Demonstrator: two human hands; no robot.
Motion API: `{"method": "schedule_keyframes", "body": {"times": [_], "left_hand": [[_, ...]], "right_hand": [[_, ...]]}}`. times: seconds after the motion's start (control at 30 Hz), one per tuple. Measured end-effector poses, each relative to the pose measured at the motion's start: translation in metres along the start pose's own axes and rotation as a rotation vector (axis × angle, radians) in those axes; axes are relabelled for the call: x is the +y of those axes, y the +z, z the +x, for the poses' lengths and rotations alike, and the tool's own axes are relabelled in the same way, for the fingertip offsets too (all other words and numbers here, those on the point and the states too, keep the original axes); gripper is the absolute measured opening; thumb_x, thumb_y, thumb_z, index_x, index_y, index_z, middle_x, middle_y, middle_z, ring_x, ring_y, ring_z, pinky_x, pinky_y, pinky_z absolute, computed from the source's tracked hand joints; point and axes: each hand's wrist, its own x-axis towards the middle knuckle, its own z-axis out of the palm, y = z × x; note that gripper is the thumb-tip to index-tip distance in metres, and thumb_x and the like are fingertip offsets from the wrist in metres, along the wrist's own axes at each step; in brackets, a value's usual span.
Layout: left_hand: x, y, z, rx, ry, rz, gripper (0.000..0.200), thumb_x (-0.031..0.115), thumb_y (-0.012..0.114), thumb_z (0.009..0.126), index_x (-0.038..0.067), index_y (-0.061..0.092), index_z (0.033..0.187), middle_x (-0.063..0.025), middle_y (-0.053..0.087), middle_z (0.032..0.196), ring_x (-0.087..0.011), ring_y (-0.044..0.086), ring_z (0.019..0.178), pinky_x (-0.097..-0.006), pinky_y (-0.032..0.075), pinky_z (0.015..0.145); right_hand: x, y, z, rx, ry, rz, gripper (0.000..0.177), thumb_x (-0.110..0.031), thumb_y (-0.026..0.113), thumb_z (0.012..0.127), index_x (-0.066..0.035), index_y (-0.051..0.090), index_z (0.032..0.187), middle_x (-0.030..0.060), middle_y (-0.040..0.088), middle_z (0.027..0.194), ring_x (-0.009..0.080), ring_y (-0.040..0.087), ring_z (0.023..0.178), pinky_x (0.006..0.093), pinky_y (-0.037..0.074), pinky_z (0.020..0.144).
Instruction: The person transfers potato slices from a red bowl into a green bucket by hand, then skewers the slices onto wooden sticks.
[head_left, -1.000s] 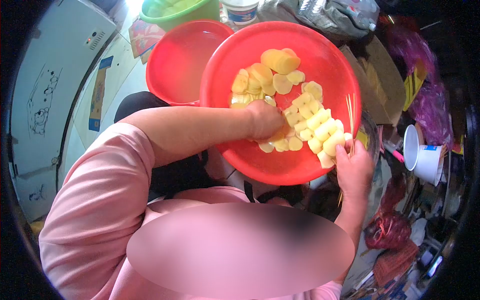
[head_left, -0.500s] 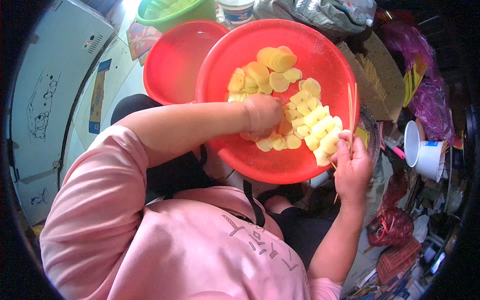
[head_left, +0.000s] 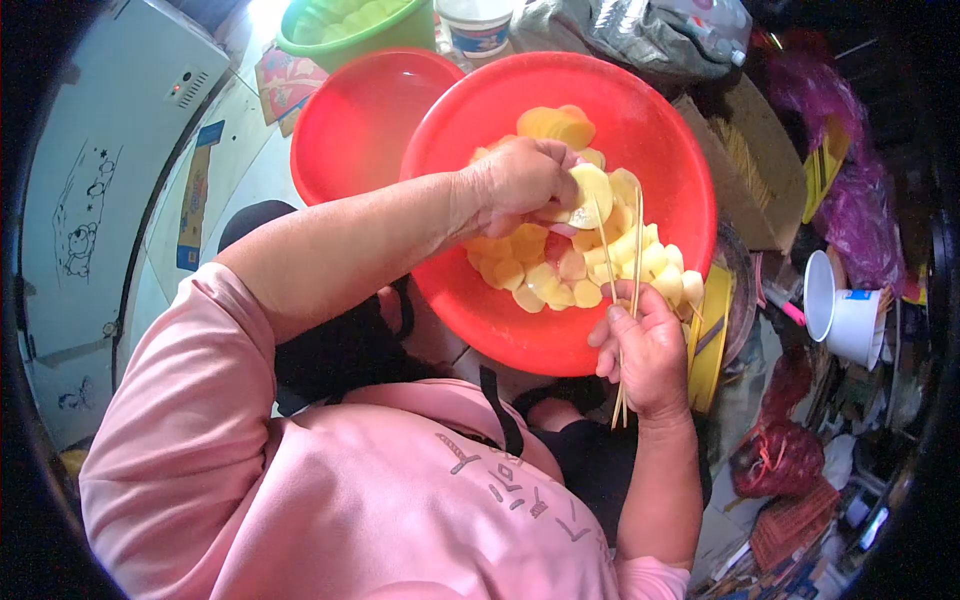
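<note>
My left hand [head_left: 525,182] is over the large red basin [head_left: 480,335], its fingers pinching a pale yellow potato slice [head_left: 590,196]. Thin wooden skewers [head_left: 637,245] are held in my right hand [head_left: 645,345] near the basin's front right rim, and one skewer tip overlaps the pinched slice in this view. Loose potato slices [head_left: 540,285] lie in the basin below my left hand, with a stack of slices [head_left: 560,125] towards the back. On the right side, rows of skewered slices [head_left: 655,258] rest close to the rim, partly behind the skewers.
A smaller red basin [head_left: 345,130] stands behind on the left, beside a green tub [head_left: 400,35] and a white bucket [head_left: 478,30]. To the right are cardboard [head_left: 750,180], a yellow object [head_left: 710,335] and a white cup [head_left: 855,325]. A white cabinet [head_left: 85,180] is far left.
My left hand has risen from the slices with one pinched in its fingers. My right hand has moved left and down from the skewered slices, with skewers still in it.
</note>
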Motion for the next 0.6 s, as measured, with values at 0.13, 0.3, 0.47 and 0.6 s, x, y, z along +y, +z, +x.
{"method": "schedule_keyframes", "body": {"times": [0.13, 0.3, 0.47, 0.6], "left_hand": [[0.0009, 0.0005, 0.0013, 0.043, -0.004, -0.125, 0.017, -0.001, 0.056, 0.080, 0.002, 0.057, 0.097, -0.0084, 0.063, 0.091, -0.0217, 0.065, 0.081, -0.0366, 0.056, 0.072], [0.0039, 0.0031, -0.0025, 0.074, 0.037, -0.107, 0.016, 0.004, 0.059, 0.080, 0.003, 0.057, 0.096, -0.0084, 0.063, 0.090, -0.0210, 0.065, 0.081, -0.0363, 0.056, 0.071], [0.0014, 0.0017, 0.0032, 0.103, 0.090, -0.098, 0.015, 0.003, 0.059, 0.077, 0.003, 0.058, 0.093, -0.0071, 0.063, 0.087, -0.0188, 0.064, 0.075, -0.0332, 0.055, 0.069], [0.0014, 0.0024, 0.0045, 0.110, 0.126, -0.063, 0.012, 0.003, 0.060, 0.076, 0.004, 0.059, 0.088, -0.0058, 0.063, 0.083, -0.0181, 0.063, 0.071, -0.0303, 0.054, 0.065]], "right_hand": [[-0.0010, 0.0014, -0.0001, -0.014, 0.006, 0.060, 0.017, -0.010, 0.047, 0.092, -0.005, 0.048, 0.108, 0.0059, 0.059, 0.065, 0.0068, 0.047, 0.041, 0.0191, 0.036, 0.038], [-0.0004, 0.0002, -0.0001, 0.004, -0.022, 0.095, 0.016, -0.008, 0.049, 0.090, -0.003, 0.046, 0.105, 0.0083, 0.059, 0.065, 0.0085, 0.047, 0.040, 0.0199, 0.037, 0.038], [0.0022, -0.0034, -0.0001, 0.017, -0.023, 0.102, 0.014, -0.007, 0.050, 0.090, -0.003, 0.045, 0.102, 0.0094, 0.060, 0.065, 0.0092, 0.047, 0.039, 0.0204, 0.037, 0.037], [0.0000, -0.0048, -0.0015, 0.046, 0.014, 0.068, 0.012, -0.006, 0.050, 0.088, -0.004, 0.045, 0.099, 0.0101, 0.060, 0.065, 0.0098, 0.047, 0.038, 0.0214, 0.036, 0.036]]}}
